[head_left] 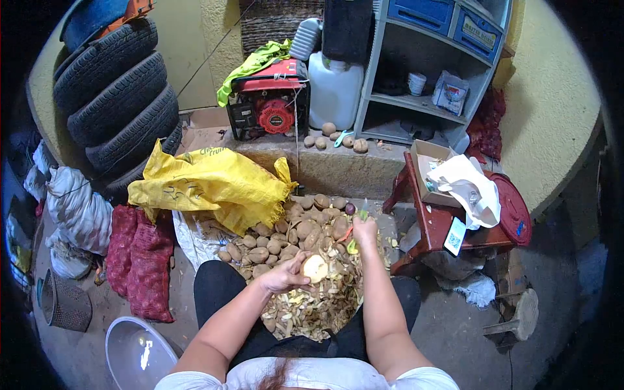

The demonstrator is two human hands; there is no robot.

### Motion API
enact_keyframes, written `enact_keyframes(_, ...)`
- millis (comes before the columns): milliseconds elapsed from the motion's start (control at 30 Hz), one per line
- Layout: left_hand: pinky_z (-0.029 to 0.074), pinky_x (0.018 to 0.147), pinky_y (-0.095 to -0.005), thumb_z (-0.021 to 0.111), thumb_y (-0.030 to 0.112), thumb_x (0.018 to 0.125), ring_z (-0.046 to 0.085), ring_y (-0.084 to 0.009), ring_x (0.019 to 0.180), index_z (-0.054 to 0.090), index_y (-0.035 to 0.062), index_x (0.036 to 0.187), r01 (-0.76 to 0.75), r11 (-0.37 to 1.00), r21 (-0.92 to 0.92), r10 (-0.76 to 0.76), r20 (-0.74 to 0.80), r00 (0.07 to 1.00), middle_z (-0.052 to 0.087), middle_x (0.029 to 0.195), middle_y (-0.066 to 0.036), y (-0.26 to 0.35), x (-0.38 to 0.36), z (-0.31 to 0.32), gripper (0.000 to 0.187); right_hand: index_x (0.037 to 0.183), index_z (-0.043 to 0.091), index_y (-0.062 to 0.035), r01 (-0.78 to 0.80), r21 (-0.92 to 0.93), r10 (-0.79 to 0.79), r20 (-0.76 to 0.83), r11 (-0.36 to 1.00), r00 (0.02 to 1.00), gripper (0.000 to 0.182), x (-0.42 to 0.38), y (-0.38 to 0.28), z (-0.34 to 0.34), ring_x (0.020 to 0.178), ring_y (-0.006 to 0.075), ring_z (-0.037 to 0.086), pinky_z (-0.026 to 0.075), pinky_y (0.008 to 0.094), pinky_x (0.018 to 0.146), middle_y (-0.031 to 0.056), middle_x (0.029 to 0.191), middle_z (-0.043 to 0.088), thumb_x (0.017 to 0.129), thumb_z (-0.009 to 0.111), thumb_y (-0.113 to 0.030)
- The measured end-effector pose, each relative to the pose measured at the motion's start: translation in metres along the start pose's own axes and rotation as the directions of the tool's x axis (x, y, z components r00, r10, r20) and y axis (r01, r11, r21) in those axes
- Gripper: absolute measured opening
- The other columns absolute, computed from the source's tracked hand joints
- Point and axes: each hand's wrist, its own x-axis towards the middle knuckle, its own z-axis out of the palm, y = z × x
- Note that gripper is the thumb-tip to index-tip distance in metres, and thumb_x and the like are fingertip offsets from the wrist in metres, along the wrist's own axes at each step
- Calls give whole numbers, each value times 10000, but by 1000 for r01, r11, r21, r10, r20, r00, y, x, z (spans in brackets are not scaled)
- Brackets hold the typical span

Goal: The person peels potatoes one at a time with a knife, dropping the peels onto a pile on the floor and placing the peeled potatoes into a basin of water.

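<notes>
My left hand is closed around a peeled potato, its pale flesh facing up. To the right, my right hand grips a peeler with a green end sticking out above the fist; its working part is hard to make out. Unpeeled brown potatoes lie heaped on the floor beyond both hands. Between my legs spreads a thick pile of potato peelings. One small dark purple round thing sits at the far right of the heap.
A yellow sack lies behind the potatoes, with red mesh sacks at left. A grey basin is by my left side. On the right stands a red wooden table holding a box and a phone. A concrete ledge runs behind.
</notes>
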Motion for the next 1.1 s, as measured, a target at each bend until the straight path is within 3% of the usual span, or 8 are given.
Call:
enact_keyframes(333,479,783,-344,565,-37,749,454,-187,1021,135,28,1277,66,981,180,-28,-210,977,401,1162,-99,-14,11,-5,684,780,534,13,313,22,-313,55,950,948,296,-44,-30,15,718,386,563,434,435,670,241,718,570,746,558,-280)
enact_keyframes(467,472,799,-352,569,-57,725,434,-199,1047,159,0,1269,34,981,191,-2,-168,986,367,1195,-102,-5,9,6,684,760,533,18,235,-65,-234,34,970,972,303,-41,-30,12,683,380,571,446,430,619,230,692,572,747,547,-284)
enact_keyframes(533,472,793,-348,591,-25,722,426,-186,1051,199,16,1265,16,982,189,11,-139,990,369,1196,-80,-6,5,5,672,783,546,29,14,130,-20,47,991,999,291,-33,-38,-7,658,357,583,451,421,605,224,680,579,750,535,-260)
enact_keyframes(633,475,790,-346,598,-25,712,408,-184,1072,227,34,1265,-4,983,186,28,-127,992,360,1204,-77,-1,2,7,668,763,537,32,96,-140,-118,-163,986,980,280,0,-4,-2,634,333,583,444,408,594,207,660,578,753,539,-247)
enact_keyframes(833,504,737,-348,586,-28,731,476,-176,981,208,46,1271,-24,996,91,42,-195,980,415,1138,-77,-7,7,-3,663,800,562,23,167,151,-175,45,974,984,263,-13,-18,1,607,193,545,425,330,593,108,637,577,769,556,-238)
enact_keyframes(933,509,708,-336,586,-4,749,503,-171,922,211,42,1263,22,992,124,10,-254,967,449,1098,-74,-10,9,-5,638,846,551,2,265,363,-316,86,893,945,285,-16,-21,13,598,247,555,430,355,611,132,654,579,770,561,-273)
enact_keyframes(1067,505,671,-323,581,30,759,502,-155,913,285,37,1215,14,995,102,10,-237,971,467,1065,-53,-14,11,-6,544,802,544,4,370,404,-456,142,837,878,236,-35,-28,19,578,197,553,424,324,560,116,618,565,771,566,-229)
enact_keyframes(1100,503,659,-318,582,44,760,503,-147,908,311,39,1197,7,999,49,4,-202,979,471,1056,-42,-14,10,-7,514,877,548,-9,330,245,-381,205,912,901,189,-24,-17,21,621,94,476,403,259,577,2,690,543,797,546,-181)
